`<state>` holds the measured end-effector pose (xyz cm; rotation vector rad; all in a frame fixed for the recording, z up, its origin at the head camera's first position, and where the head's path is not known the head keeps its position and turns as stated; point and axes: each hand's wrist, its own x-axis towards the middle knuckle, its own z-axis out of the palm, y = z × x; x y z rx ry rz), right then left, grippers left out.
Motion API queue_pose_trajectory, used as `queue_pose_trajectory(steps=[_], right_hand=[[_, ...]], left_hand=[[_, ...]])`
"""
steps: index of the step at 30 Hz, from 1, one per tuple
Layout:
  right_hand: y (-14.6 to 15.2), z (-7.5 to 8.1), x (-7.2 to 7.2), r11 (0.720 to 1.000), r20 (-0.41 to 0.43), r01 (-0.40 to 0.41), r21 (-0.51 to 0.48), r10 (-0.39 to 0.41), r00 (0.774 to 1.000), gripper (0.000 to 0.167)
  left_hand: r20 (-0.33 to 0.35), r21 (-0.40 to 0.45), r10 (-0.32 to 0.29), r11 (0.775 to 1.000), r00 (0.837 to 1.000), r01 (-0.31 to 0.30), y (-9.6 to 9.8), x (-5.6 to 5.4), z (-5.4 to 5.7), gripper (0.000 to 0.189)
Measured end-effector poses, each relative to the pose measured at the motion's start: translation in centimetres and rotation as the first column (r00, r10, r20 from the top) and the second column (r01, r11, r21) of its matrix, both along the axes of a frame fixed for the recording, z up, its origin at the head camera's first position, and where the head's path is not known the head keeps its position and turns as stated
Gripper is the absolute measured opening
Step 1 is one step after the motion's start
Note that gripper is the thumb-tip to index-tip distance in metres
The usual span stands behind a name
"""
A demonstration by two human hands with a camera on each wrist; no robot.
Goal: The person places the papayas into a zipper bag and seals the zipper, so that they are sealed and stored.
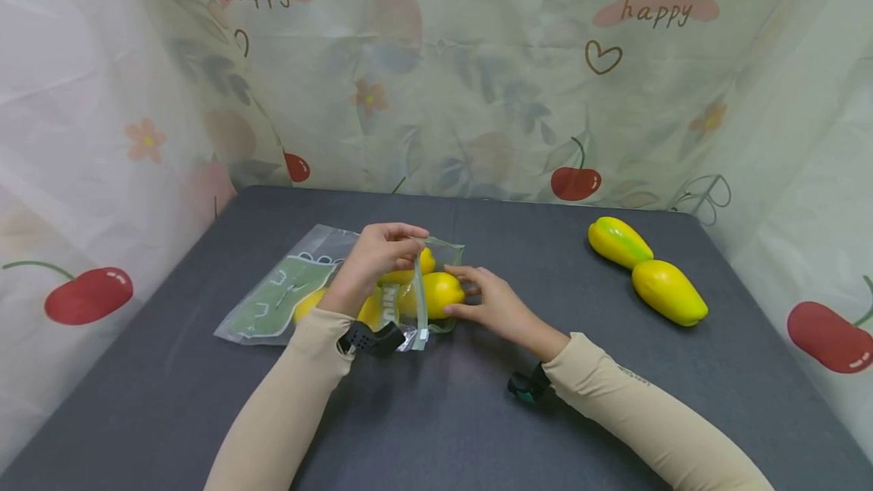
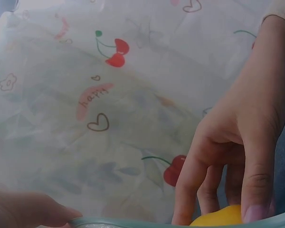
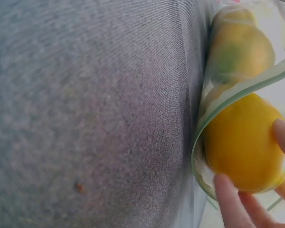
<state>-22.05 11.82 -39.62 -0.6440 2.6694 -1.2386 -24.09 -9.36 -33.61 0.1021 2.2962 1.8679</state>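
Note:
A clear zip bag [image 1: 273, 309] with a green printed panel lies on its side on the dark table, several yellow fruits showing inside. My left hand [image 1: 379, 254] pinches the upper part of its mouth rim [image 1: 420, 294] and lifts it. At the opening, my right hand [image 1: 496, 301] grips a yellow papaya [image 1: 443, 292], with thumb and fingers around its outer end. In the right wrist view this papaya [image 3: 242, 142] sits partly inside the green-edged mouth, behind it another fruit [image 3: 242, 50] with a greenish patch. The left wrist view shows the right hand [image 2: 247, 128] reaching down past the rim.
Two more yellow papayas, one greenish [image 1: 619, 242] and one plain [image 1: 670, 293], lie touching each other on the right of the table [image 1: 532, 248]. Printed curtains [image 1: 436, 97] stand behind the table and at both sides. A thin wire [image 1: 709, 192] shows at the back right corner.

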Motion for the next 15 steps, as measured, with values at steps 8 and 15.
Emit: queue_pose_trajectory(steps=[8,15], right_hand=[[-0.31,-0.21,0.19,0.998,0.009,0.006,-0.068,-0.005,1.0,0.049],[-0.88,-0.12,0.46,0.994,0.013,-0.016,-0.113,0.017,1.0,0.043]], left_hand=[[0.002,0.011,0.018,1.0,1.0,-0.018,0.03,0.01,0.01,0.031],[-0.009,0.014,0.014,1.0,1.0,-0.014,-0.02,-0.11,-0.06,0.032]])
